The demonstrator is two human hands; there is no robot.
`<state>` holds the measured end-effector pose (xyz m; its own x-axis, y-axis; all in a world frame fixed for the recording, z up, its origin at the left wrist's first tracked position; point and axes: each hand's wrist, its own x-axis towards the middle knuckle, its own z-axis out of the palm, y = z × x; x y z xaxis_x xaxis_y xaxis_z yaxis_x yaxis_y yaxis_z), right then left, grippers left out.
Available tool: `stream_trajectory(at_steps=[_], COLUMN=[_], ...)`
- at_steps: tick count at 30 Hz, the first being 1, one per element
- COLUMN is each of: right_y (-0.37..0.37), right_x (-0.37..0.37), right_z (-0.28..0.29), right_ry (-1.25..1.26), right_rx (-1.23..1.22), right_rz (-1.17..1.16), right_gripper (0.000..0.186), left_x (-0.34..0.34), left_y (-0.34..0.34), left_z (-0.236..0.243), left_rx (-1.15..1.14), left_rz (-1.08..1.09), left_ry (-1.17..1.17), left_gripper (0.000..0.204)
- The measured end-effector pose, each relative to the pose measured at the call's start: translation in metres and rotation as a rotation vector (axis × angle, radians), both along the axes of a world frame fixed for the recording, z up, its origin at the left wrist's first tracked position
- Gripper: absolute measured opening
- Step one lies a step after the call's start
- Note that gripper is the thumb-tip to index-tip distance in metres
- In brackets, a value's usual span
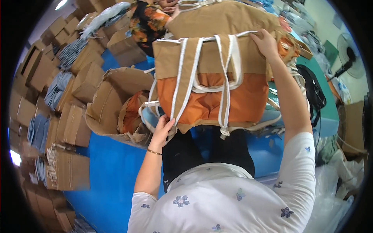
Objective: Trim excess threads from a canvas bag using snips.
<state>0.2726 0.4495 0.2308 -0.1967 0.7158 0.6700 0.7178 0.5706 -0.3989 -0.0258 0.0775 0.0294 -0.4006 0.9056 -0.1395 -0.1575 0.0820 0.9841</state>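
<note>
A tan and orange backpack point(248, 93) hangs in front of me, its strapped side facing me. Two tan shoulder straps with white edging and a white loop handle run down that face. My right hand point(266, 46) grips its top right corner, thumb over the white-trimmed edge. At the lower left corner, my left hand point(160, 133) pinches the bottom edge next to a strap end. A plastic buckle point(224, 133) dangles below the bag. Behind it lies a larger tan piece point(217, 19), partly hidden by the backpack.
An open cardboard carton point(99, 105) holding tan and orange pieces stands at my left. Stacked boxes with folded fabric point(56, 89) line the left side. On the green table point(330, 116) at right lies a black bag point(311, 87). Another person's patterned sleeve point(149, 25) is across from me.
</note>
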Motion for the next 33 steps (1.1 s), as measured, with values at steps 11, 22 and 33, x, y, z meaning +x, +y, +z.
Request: stream_trajectory(at_steps=[11, 22, 33], right_y=[-0.013, -0.115, -0.198], right_x=[-0.001, 0.007, 0.095], right_z=[0.011, 0.020, -0.140], right_ry=[0.166, -0.017, 0.797], right_rx=[0.155, 0.524, -0.359], right_rz=[0.117, 0.087, 0.040], right_gripper=[0.031, 0.040, 0.033], left_x=[0.029, 0.022, 0.026], left_y=[0.000, 0.016, 0.026], left_z=[0.069, 0.073, 0.076], left_rx=[0.259, 0.119, 0.075], left_rz=[0.297, 0.335, 0.337], left_ry=[-0.172, -0.448, -0.507], left_gripper=[0.017, 0.018, 0.015])
